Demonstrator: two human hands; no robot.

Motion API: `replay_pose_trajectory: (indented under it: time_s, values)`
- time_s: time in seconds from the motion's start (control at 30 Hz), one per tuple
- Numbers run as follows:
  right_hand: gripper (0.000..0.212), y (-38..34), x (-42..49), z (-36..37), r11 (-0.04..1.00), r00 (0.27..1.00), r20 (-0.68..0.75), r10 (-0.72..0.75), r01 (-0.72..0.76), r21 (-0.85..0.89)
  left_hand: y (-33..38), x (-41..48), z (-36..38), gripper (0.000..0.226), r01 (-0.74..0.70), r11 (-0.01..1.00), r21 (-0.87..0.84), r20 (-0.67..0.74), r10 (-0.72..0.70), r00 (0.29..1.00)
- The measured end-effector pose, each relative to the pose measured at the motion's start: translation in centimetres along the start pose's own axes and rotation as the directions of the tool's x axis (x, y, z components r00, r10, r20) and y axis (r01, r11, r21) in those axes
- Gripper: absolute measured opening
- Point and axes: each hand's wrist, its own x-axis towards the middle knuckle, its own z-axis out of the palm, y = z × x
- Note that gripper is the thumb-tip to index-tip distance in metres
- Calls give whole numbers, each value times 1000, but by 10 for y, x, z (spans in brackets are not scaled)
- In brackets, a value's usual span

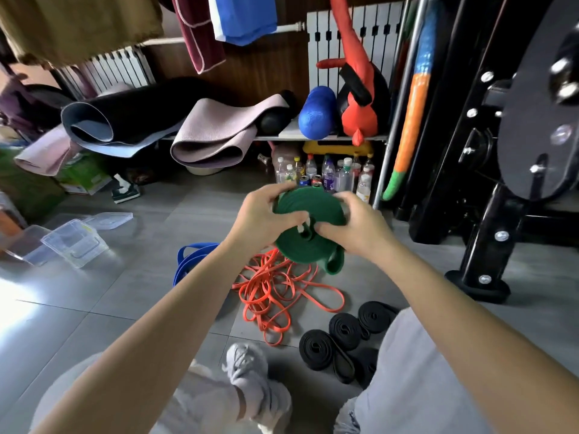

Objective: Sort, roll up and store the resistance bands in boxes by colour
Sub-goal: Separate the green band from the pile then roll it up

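Right, both hands are up in front of the body, and between them sits the green band (pixel 308 227), wound into a fat flat coil and held in the air above the floor (pixel 131 286). The left hand (pixel 263 214) grips the coil's left edge, thumb across the near face, fingers (pixel 282 187) curled over the top rim. The right hand (pixel 354 223) clamps the right side, its fingers wrapped round the far edge and the thumb pressing in near the coil's centre. A short loose tail of green hangs down at the lower right of the roll.

Down on the grey tiles, directly beneath the hands, the orange bands (pixel 275 292) sprawl in a loose tangle. Just left of them, the blue band (pixel 191 261) lies partly hidden behind the left forearm. Over to the right, close to the person's knee, the black bands (pixel 344 336) lie already rolled, several coils touching one another. Well apart on the far left, the clear plastic boxes (pixel 72 242) sit clustered on the floor, with a lid (pixel 109 219) lying just behind them. A pale shoe (pixel 250 371) shows at the bottom of the view.
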Motion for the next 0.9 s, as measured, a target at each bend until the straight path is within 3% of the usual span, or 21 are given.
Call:
replay_pose_trajectory:
  time_s: [0.1,0.27,0.37,0.4,0.47,0.5,0.57,0.6,0.63,0.7,0.77,0.83,0.9]
  values:
    - [46,-4,17,-5,997,997,-73,23,-28,-75,10,19,10,55,-104,974,199,26,100,995]
    - [46,18,38,-17,988,978,-136,155,-154,19,12,58,36,64,-214,904,371,126,179,976]
    - [46,44,45,-21,960,950,-149,273,-260,100,-5,62,60,70,-184,959,214,115,163,980]
    - [46,53,47,-21,950,940,-154,306,-290,120,-14,60,70,70,-114,985,128,94,103,990]
    - [44,74,56,-19,919,915,-157,372,-339,202,-40,59,94,81,156,986,-60,99,-149,984]
    - [41,84,60,-16,894,898,-153,413,-367,258,-52,57,107,96,334,929,-160,157,-310,938]
    - [37,108,67,-6,837,857,-136,498,-433,336,-71,50,133,127,700,644,-309,424,-566,707]
    - [39,120,69,0,814,838,-120,532,-467,345,-76,46,145,130,813,468,-346,573,-581,578]
    - [45,134,71,7,787,818,-92,568,-507,351,-82,44,157,126,865,336,-373,670,-548,502]
    - [61,163,74,19,708,761,-28,648,-589,390,-92,46,178,100,864,201,-461,698,-519,493]
    - [60,190,78,28,615,695,40,718,-660,431,-103,57,194,69,838,141,-527,671,-536,512]
    - [43,217,83,37,540,630,86,772,-720,436,-116,73,210,55,838,133,-529,636,-592,495]
    - [36,253,91,49,503,579,103,809,-771,391,-136,91,232,55,849,191,-493,577,-659,483]
